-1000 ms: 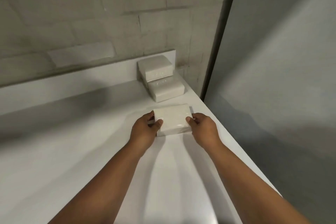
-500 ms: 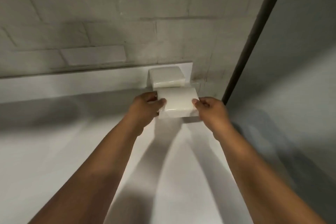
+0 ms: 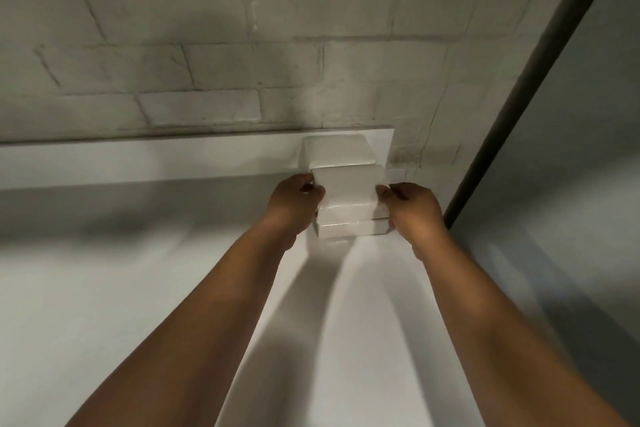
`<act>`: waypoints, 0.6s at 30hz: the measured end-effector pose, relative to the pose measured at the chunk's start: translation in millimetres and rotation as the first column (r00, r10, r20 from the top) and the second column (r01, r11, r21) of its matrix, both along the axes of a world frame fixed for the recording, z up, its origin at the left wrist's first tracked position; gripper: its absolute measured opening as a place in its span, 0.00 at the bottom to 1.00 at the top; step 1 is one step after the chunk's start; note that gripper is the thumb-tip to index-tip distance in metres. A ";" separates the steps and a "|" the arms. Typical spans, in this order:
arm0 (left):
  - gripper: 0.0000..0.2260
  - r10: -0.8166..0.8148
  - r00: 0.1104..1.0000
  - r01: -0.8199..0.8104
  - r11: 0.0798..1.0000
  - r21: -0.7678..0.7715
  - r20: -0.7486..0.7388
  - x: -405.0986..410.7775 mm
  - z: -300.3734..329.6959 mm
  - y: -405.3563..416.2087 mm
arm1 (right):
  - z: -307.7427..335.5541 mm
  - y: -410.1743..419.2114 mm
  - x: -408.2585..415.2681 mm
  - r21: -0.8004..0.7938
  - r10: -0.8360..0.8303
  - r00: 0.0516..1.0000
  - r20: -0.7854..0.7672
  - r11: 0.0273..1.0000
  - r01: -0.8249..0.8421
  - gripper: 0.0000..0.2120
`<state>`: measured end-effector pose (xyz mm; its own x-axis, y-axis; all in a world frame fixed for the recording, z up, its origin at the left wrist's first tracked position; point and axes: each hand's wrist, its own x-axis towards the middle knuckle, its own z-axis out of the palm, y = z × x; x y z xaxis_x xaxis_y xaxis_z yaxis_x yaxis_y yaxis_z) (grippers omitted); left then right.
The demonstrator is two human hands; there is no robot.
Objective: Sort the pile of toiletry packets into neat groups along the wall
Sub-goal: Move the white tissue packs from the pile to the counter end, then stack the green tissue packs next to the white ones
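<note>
White counter (image 3: 104, 288); far right corner holds white packets: bottom packet (image 3: 349, 229), taller stack (image 3: 337, 151) behind against the wall.

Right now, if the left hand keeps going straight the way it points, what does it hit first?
Probably the rear packet stack against the backsplash, just beyond the left hand, which grips the front packet. Depth is unclear.

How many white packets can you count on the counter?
3: one against the back ledge, one held in both hands, one beneath it. More may be hidden.
</note>
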<state>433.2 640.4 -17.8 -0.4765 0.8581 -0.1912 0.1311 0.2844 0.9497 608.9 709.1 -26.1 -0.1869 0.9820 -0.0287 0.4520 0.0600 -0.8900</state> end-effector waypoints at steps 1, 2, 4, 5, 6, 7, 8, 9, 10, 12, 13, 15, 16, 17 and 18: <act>0.10 0.000 1.000 0.000 1.000 0.000 -0.007 -0.3 -1.5 0.7 | -0.7 0.2 -0.6 0.005 0.002 1.000 0.003 1.000 -0.002 0.15; 0.11 0.000 1.000 0.000 1.000 -0.001 -0.017 0.3 -2.4 0.9 | -1.6 0.4 -0.9 0.007 0.002 1.000 0.011 1.000 -0.002 0.15; 0.14 0.007 1.000 -0.007 1.000 0.002 -0.018 2.8 -2.7 0.2 | -1.6 -0.8 -0.5 0.011 0.003 0.999 0.037 1.000 -0.003 0.17; 0.12 0.011 1.000 -0.011 1.000 0.002 -0.015 3.9 -2.5 -0.6 | -1.0 -1.4 -0.4 0.015 0.004 0.999 0.049 1.000 -0.004 0.17; 0.08 0.009 1.000 -0.009 1.000 -0.001 -0.017 5.0 -1.1 -1.3 | 0.1 -1.6 -0.1 0.016 0.001 0.998 0.060 1.000 -0.002 0.18; 0.04 0.007 1.000 -0.007 1.000 -0.004 -0.029 5.2 0.5 -3.3 | 0.6 -1.8 -0.1 0.013 0.003 0.998 0.068 1.000 -0.004 0.18; 0.04 0.002 0.999 -0.002 1.000 -0.010 -0.045 5.2 1.6 -4.6 | 1.3 -1.8 0.0 0.004 0.004 0.997 0.076 1.000 -0.005 0.19; 0.05 -0.011 0.998 0.009 1.000 -0.025 -0.060 4.9 3.8 -8.4 | 2.6 -3.2 -0.6 -0.008 0.003 0.996 0.088 1.000 -0.002 0.21; 0.12 -0.017 0.998 0.014 0.999 -0.041 -0.068 4.2 5.4 -11.1 | 4.8 -5.1 -1.1 -0.017 -0.010 0.994 0.107 1.000 0.012 0.23; 0.24 -0.008 0.995 0.001 0.997 -0.072 -0.097 0.4 9.7 -18.3 | 10.9 -10.8 -3.2 0.038 -0.077 0.983 0.168 0.997 0.072 0.28; 0.25 -0.008 0.994 0.000 0.997 -0.072 -0.113 -1.7 11.8 -22.7 | 15.4 -15.5 -5.1 0.111 -0.116 0.972 0.203 0.989 0.094 0.30; 0.26 0.019 0.991 -0.028 0.997 -0.067 -0.129 -9.5 15.9 -37.8 | 28.2 -31.8 -16.5 0.282 -0.154 0.955 0.253 0.956 0.080 0.28; 0.26 0.029 0.990 -0.038 0.997 -0.064 -0.135 -12.2 18.2 -41.5 | 35.2 -38.5 -21.9 0.344 -0.163 0.951 0.264 0.937 0.065 0.26; 0.25 0.049 0.987 -0.060 0.996 -0.063 -0.152 -17.7 20.0 -49.6 | 39.4 -46.4 -30.9 0.388 -0.146 0.951 0.272 0.921 0.030 0.24; 0.25 0.068 0.982 -0.079 0.995 -0.055 -0.178 -22.0 23.3 -58.4 | 43.2 -55.2 -39.5 0.418 -0.116 0.950 0.289 0.908 -0.016 0.23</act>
